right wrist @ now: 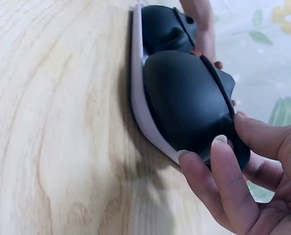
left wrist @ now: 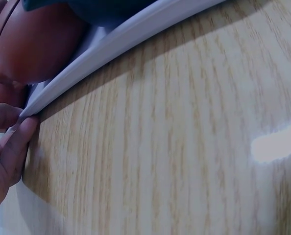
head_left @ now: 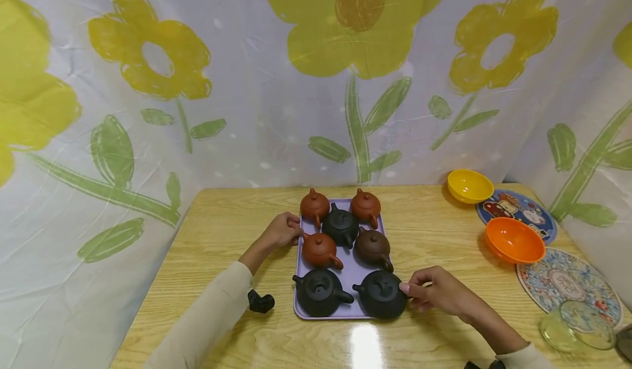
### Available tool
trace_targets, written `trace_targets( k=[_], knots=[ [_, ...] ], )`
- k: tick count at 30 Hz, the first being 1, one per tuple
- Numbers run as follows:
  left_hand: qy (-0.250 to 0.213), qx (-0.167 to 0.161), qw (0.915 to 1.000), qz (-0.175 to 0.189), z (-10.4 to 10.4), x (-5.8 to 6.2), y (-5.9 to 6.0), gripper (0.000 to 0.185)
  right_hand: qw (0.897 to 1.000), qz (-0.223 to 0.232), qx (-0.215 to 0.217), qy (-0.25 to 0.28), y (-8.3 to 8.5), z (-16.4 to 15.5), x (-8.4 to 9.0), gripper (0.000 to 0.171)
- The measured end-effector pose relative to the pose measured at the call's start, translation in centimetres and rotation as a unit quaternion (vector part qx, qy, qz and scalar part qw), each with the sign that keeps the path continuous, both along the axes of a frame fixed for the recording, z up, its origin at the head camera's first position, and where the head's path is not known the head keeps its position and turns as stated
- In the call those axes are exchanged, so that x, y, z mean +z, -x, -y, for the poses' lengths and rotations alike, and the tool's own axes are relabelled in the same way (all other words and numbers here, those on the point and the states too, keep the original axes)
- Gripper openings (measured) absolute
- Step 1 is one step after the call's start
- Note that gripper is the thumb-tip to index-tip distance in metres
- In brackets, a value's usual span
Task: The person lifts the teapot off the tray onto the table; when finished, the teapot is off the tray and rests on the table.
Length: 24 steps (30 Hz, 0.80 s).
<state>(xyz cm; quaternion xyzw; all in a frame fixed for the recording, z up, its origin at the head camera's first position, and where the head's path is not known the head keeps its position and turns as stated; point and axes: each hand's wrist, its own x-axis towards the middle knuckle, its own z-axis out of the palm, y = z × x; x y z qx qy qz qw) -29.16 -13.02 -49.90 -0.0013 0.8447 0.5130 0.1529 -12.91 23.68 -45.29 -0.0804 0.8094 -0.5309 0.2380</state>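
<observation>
Right of lower centre, our right fingers [right wrist: 230,176] hold the left-spouted black teapot [head_left: 381,299] by its handle [right wrist: 242,152]; left fingers [left wrist: 19,143] pinch the lilac tray [head_left: 348,266].

Tray [head_left: 353,267]: much of its floor is covered by teapots [head_left: 318,251]; in the left wrist view its rim is cut off at the top.
Front right teapot [head_left: 381,297]: its handle is largely hidden by the right hand [head_left: 439,292] in the head view.
Left hand [head_left: 282,231]: cut off by the left edge in its own wrist view.
Blue plate [head_left: 518,209]: partly covered by the yellow bowl [head_left: 470,187] and orange bowl [head_left: 515,241].
Dark thing [head_left: 625,344]: cut off at the right edge; what it is cannot be told.
Sleeves [head_left: 207,317]: cut off at the bottom.
</observation>
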Motion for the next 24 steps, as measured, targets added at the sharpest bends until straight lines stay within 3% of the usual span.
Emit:
trace_targets(
  k=[10, 24],
  knots=[
    [-0.004, 0.002, 1.0, 0.003, 0.0, -0.2, 0.1, 0.036, 1.0, 0.015, 0.007, 0.008, 0.7, -2.0, 1.6, 0.034],
    [-0.003, -0.002, 1.0, 0.001, 0.1, -0.5, 0.3, 0.036, 1.0, -0.004, -0.018, 0.005, 3.3, -4.5, 4.6, 0.033]
  ],
)
